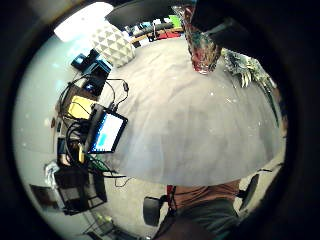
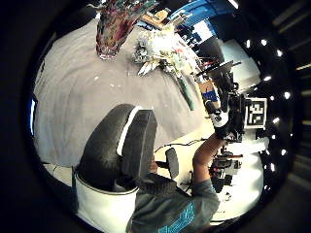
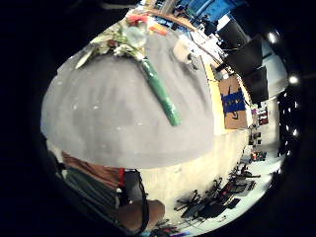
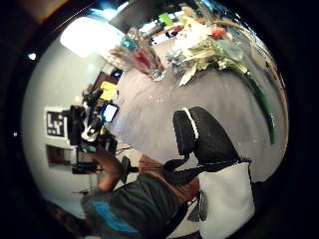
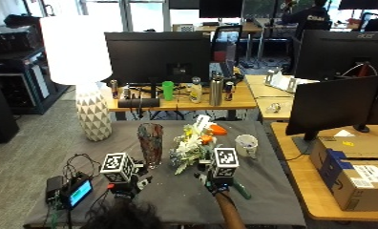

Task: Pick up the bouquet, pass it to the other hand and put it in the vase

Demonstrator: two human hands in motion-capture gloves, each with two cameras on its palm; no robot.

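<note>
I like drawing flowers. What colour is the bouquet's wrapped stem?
Green stem, clearest in the right little finger side palm view.

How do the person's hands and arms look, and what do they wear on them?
Both the left hand and the right hand wear black gloves. In the palm views the glove fingers are black textured fabric with a white stripe and a white cuff. The right forearm is bare; a grey shirt with blue print shows.

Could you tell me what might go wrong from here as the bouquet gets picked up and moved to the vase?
The tall multicoloured glass vase stands right beside the bouquet of white and orange flowers; dragging the blooms sideways could tip it. The white patterned mug sits close on the other side and may get knocked. The bouquet's green wrapped stem lies flat on the grey tablecloth, so the right hand may pinch the cloth too.
</note>
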